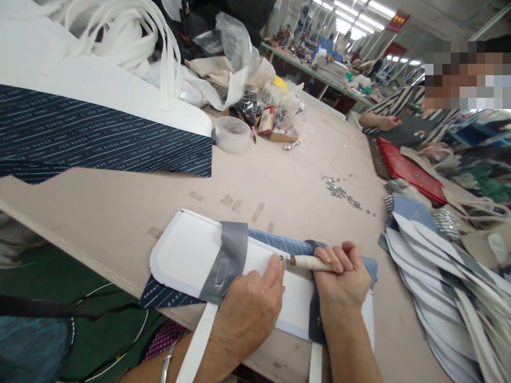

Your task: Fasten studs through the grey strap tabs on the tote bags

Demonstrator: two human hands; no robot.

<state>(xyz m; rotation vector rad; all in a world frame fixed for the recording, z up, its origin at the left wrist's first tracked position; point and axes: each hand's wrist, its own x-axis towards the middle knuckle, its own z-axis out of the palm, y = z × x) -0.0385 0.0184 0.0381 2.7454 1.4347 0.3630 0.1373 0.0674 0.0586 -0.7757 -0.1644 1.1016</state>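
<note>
A white panel (191,239) with rounded corners lies near the table's front edge, on dark blue printed fabric (171,295). Two grey bands cross it, the left grey band (231,250) bearing a stitched outline. My left hand (255,295) bears down on the panel with its fingers close together; the index fingertip is beside a small metal piece (281,257). In my right hand (343,274) is a tool with a pale wrapped handle (311,262), fingers closed round it, its metal tip at that piece. A white strap (197,346) passes over my left wrist.
Striped dark fabric (107,135), a tape roll (232,134) and a heap of plastic bags lie at the back left. Small metal bits (339,191) are scattered mid-table. White panels (423,287) are stacked at right. A co-worker in stripes (411,117) is at the far right.
</note>
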